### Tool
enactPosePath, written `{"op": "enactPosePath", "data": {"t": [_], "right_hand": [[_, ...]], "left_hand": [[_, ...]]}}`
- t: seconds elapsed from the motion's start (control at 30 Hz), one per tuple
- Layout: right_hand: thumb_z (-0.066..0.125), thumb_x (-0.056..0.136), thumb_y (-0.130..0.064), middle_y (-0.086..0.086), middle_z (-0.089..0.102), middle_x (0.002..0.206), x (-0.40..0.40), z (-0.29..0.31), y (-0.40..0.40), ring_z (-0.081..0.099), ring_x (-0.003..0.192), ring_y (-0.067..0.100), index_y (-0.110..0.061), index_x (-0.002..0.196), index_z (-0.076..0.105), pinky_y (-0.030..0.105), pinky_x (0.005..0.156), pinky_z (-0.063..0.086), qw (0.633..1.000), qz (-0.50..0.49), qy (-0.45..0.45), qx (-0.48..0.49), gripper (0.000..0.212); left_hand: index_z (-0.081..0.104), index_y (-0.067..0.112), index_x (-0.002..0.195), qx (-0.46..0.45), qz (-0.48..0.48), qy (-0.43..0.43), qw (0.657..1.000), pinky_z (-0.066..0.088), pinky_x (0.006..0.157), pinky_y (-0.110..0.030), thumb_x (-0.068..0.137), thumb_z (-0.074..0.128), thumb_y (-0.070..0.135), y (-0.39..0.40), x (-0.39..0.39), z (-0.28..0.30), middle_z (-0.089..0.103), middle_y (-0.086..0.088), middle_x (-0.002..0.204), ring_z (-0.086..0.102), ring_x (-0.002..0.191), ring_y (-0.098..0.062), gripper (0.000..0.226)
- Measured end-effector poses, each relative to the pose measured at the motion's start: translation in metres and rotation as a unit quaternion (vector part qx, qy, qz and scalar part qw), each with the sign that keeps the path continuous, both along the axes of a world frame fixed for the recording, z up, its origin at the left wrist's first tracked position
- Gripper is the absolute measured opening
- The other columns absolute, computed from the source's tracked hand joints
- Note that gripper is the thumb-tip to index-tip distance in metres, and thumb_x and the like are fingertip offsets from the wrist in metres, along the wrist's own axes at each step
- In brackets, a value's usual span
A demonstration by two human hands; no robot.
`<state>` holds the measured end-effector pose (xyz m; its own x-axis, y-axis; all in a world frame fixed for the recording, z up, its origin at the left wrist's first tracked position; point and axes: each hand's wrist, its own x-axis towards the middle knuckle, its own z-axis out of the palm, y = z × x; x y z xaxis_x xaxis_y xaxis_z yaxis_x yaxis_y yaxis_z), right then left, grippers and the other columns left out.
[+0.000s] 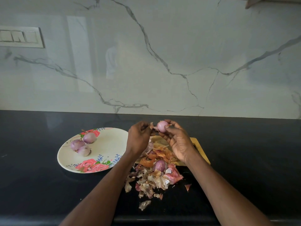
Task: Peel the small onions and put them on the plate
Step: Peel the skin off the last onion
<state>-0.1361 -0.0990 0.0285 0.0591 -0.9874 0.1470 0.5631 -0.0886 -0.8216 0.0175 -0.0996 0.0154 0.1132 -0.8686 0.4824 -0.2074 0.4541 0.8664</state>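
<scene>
In the head view, three peeled purple small onions are seen lying on the floral-rimmed white plate on the black tabletop, so part of the task is judged done. A fourth, pale pink onion is gripped in the curled right hand above the yellow wooden cutting board, while a papery strip of its skin is pinched by the left hand. Another purple onion is seen among the heap of dry peels, apparently left to be dealt with.

– What's the surface?
– A black countertop
– What sits on it?
– A flowered plate on the left, a wooden cutting board beside it, and onion skins spilling from the board onto the counter
</scene>
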Motion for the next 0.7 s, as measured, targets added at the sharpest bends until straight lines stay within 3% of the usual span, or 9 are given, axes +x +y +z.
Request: {"op": "enactPosePath", "data": {"t": [0.13, 0.27, 0.4, 0.6, 0.63, 0.7], "right_hand": [[0.062, 0.090, 0.007, 0.020, 0.066, 0.109, 0.0004, -0.0005, -0.0001, 0.069, 0.083, 0.021, -0.006, 0.109, 0.060, 0.023, 0.069, 0.060, 1.000, -0.019, 0.017, 0.003, 0.024], [0.057, 0.093, 0.008, 0.023, 0.065, 0.111, 0.0010, -0.0013, -0.0015, 0.069, 0.088, 0.023, 0.003, 0.121, 0.054, 0.024, 0.073, 0.061, 1.000, -0.015, 0.010, 0.018, 0.029], [0.055, 0.094, 0.008, 0.021, 0.066, 0.106, -0.0005, -0.0007, -0.0023, 0.069, 0.092, 0.026, 0.001, 0.112, 0.058, 0.027, 0.077, 0.060, 1.000, 0.001, -0.001, 0.017, 0.020], [0.059, 0.087, 0.015, 0.017, 0.071, 0.106, -0.0018, -0.0055, -0.0039, 0.071, 0.091, 0.026, -0.006, 0.113, 0.066, 0.025, 0.073, 0.061, 1.000, 0.004, 0.015, -0.008, 0.034], [0.059, 0.087, 0.015, 0.017, 0.072, 0.106, -0.0026, -0.0052, -0.0042, 0.071, 0.089, 0.025, -0.006, 0.114, 0.067, 0.025, 0.072, 0.060, 1.000, 0.001, 0.012, -0.008, 0.036], [0.061, 0.086, 0.015, 0.016, 0.071, 0.107, -0.0038, -0.0042, -0.0048, 0.072, 0.085, 0.022, -0.006, 0.116, 0.066, 0.024, 0.070, 0.059, 1.000, -0.007, 0.010, -0.007, 0.037]], "left_hand": [[0.065, 0.005, 0.096, 0.010, -0.020, 0.020, 1.000, 0.060, 0.082, -0.053, 0.102, 0.059, 0.015, 0.0023, -0.0042, 0.0007, 0.076, -0.009, 0.087, 0.076, 0.082, -0.020, 0.014], [0.062, 0.001, 0.096, 0.020, -0.023, 0.063, 0.998, 0.061, 0.082, -0.047, 0.103, 0.055, 0.015, 0.0036, -0.0052, 0.0039, 0.075, -0.013, 0.088, 0.076, 0.080, -0.020, 0.017], [0.063, -0.001, 0.095, 0.036, -0.034, 0.114, 0.992, 0.061, 0.080, -0.040, 0.103, 0.056, 0.013, 0.0041, -0.0030, 0.0073, 0.076, -0.015, 0.086, 0.077, 0.079, -0.024, 0.018], [0.073, 0.001, 0.069, 0.036, 0.025, 0.023, 0.999, 0.060, 0.072, -0.041, 0.101, 0.061, 0.030, -0.0004, 0.0010, 0.0021, 0.073, -0.010, 0.068, 0.072, 0.068, -0.029, 0.044], [0.073, 0.003, 0.069, 0.034, 0.034, 0.003, 0.999, 0.059, 0.070, -0.043, 0.098, 0.066, 0.031, -0.0026, 0.0023, 0.0002, 0.073, -0.010, 0.067, 0.071, 0.069, -0.031, 0.041], [0.076, 0.007, 0.085, 0.039, 0.016, 0.005, 0.999, 0.060, 0.074, -0.045, 0.090, 0.075, 0.025, -0.0048, 0.0039, 0.0003, 0.075, -0.008, 0.081, 0.072, 0.076, -0.028, 0.019]]}}
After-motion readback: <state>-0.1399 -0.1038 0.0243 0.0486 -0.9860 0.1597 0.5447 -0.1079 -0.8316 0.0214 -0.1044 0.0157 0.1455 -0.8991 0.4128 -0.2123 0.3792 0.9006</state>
